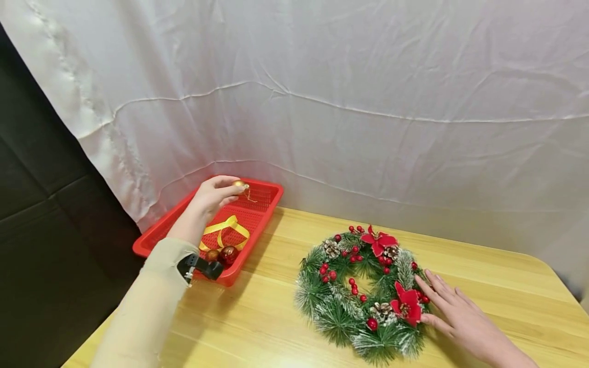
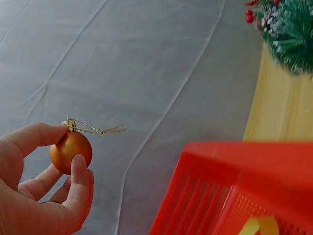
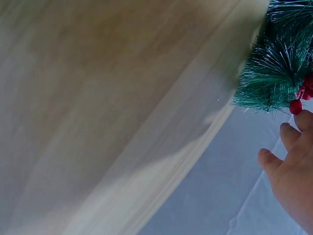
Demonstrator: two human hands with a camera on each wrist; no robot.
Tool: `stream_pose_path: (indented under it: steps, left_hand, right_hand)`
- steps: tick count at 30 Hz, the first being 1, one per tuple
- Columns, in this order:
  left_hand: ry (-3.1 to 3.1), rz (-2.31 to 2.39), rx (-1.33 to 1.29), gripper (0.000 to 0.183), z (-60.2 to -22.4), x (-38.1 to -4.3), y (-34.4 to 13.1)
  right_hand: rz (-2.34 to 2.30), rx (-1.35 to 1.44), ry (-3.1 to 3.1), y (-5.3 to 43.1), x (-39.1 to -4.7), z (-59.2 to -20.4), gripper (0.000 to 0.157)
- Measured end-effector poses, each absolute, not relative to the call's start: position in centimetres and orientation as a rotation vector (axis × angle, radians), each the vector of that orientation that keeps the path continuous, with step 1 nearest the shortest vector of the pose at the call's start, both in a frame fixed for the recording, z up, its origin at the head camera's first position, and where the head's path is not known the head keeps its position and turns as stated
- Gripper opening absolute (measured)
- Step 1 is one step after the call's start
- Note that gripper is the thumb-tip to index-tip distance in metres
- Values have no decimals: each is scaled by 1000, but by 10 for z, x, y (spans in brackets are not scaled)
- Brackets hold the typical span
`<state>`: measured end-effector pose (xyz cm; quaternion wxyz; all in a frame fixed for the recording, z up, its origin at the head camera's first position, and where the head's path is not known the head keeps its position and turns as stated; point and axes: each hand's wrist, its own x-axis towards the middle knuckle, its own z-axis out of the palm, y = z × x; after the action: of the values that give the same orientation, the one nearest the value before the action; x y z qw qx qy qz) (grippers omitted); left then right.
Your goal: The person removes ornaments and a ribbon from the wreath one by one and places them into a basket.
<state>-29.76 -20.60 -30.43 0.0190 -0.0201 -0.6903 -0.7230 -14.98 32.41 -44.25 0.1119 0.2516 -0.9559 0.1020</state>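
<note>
My left hand pinches a small matte gold bauble between thumb and fingers, above the far part of a red plastic basket. A gold thread loop trails from the bauble's cap. On the table lies a round green wreath with frosted tips, red berries, pine cones and red flowers. My right hand is spread at the wreath's right edge, its fingertips beside the lower red flower. In the right wrist view, a fingertip is right at a red berry.
Inside the basket are a yellow ribbon, a dark red shiny bauble and a smaller brownish bauble. The wooden table meets a pale cloth backdrop behind. Black material hangs at the left.
</note>
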Motion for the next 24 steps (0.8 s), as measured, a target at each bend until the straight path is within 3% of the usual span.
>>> stream_pose_path:
  steps: [11, 24]
  left_hand:
    - [-2203, -2187, 36, 32, -318, -281, -246]
    - [-2333, -2125, 96, 43, -347, -268, -269]
  right_hand:
    - [308, 746, -2802, 324, -150, -443, 75]
    - [313, 739, -2811, 328, -149, -442, 75]
